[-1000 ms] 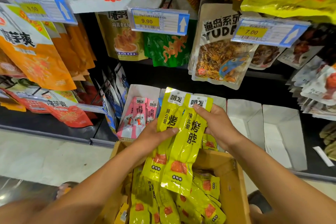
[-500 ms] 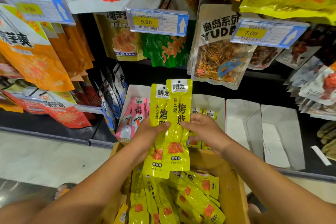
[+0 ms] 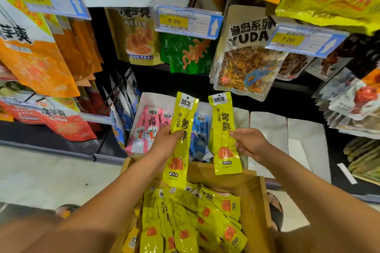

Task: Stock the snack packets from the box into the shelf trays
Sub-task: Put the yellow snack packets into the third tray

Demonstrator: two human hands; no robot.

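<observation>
Head view: person above an open cardboard box [image 3: 255, 187] at the foot of a snack shelf [image 3: 185, 84], both forearms reaching forward
Left hand [image 3: 164, 142]: thumb in front and fingers behind, gripping the left packet [image 3: 185, 113] at mid-length; long, yellow, upright, print toward the camera
Right hand [image 3: 249, 142]: thumb and fingers pinching the right packet [image 3: 223, 121] by its edge; same yellow kind, upright, just beside the other, not touching
Reason for the hold: one packet per hand, header end up, probably so each can slide into a tray label-forward
Boxed stock [image 3: 191, 222]: many like yellow packets heaped in the box directly below the hands
Filled trays: pink packets [image 3: 152, 123] and blue packets [image 3: 200, 129] stand upright behind the held pair
Bare trays: two white trays [image 3: 267, 135] to the right show no packets, the likely destination
</observation>
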